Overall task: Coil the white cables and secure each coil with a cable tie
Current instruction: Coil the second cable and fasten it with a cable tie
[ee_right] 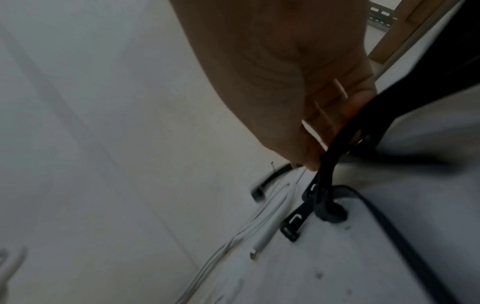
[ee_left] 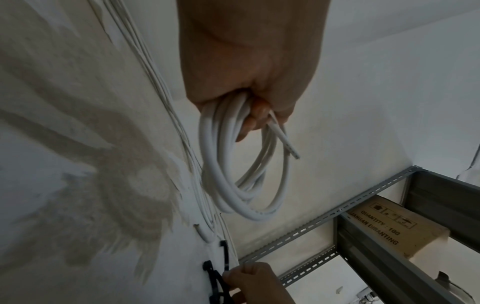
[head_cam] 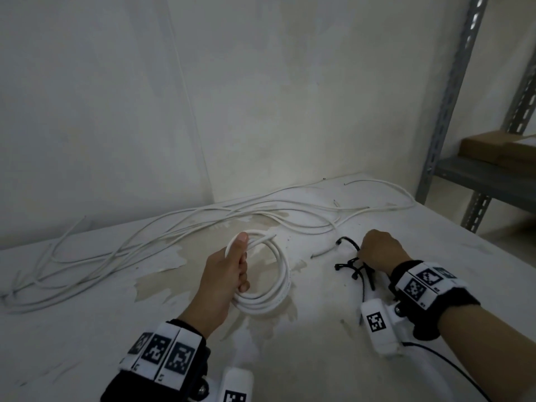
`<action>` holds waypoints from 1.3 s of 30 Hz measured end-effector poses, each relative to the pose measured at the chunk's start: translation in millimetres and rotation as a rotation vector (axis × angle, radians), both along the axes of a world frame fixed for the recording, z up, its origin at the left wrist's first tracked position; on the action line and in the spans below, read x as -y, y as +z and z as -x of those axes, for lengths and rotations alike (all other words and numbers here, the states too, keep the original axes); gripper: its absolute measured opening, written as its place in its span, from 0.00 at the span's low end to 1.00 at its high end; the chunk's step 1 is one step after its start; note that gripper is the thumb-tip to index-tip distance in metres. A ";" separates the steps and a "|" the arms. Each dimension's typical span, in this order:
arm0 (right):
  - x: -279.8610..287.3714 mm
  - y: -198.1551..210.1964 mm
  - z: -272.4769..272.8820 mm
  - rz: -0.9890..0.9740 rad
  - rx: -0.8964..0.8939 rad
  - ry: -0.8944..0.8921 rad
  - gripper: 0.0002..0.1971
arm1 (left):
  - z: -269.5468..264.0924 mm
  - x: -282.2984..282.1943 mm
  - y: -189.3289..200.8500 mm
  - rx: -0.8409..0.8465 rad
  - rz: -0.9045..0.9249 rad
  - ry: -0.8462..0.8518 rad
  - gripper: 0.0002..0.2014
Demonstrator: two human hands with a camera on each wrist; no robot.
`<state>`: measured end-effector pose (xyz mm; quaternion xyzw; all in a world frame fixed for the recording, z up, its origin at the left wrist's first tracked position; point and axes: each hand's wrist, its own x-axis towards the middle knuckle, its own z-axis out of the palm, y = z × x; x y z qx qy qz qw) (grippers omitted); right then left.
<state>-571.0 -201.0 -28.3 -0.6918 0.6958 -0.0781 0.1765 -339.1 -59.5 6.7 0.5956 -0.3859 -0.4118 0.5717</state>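
My left hand grips a coil of white cable just above the white table; the coil hangs from my curled fingers, with one cut end sticking out. To the right, my right hand pinches a black cable tie out of a small pile of black cable ties. More ties lie flat on the table under that hand. Several loose white cables sprawl along the table's back.
A white wall stands right behind the table. At the right is a grey metal rack with a cardboard box on its shelf. The table surface has worn, peeling brown patches around the coil.
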 end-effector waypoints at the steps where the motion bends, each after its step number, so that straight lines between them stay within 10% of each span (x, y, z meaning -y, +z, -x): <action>1: 1.1 -0.1 -2.7 0.009 -0.002 -0.005 0.16 | -1.8 -1.3 0.5 -0.004 0.005 0.001 0.21; 16: -74.4 53.9 -81.8 0.452 0.610 0.324 0.04 | -34.5 -19.4 7.8 -0.041 0.057 0.139 0.20; 26: -142.1 62.0 -143.4 0.005 0.808 0.620 0.05 | -57.9 -37.3 8.5 0.029 0.152 0.308 0.23; 39: -140.9 58.6 -180.1 -0.106 1.130 0.349 0.13 | -59.5 -53.3 10.3 -0.044 0.152 0.311 0.26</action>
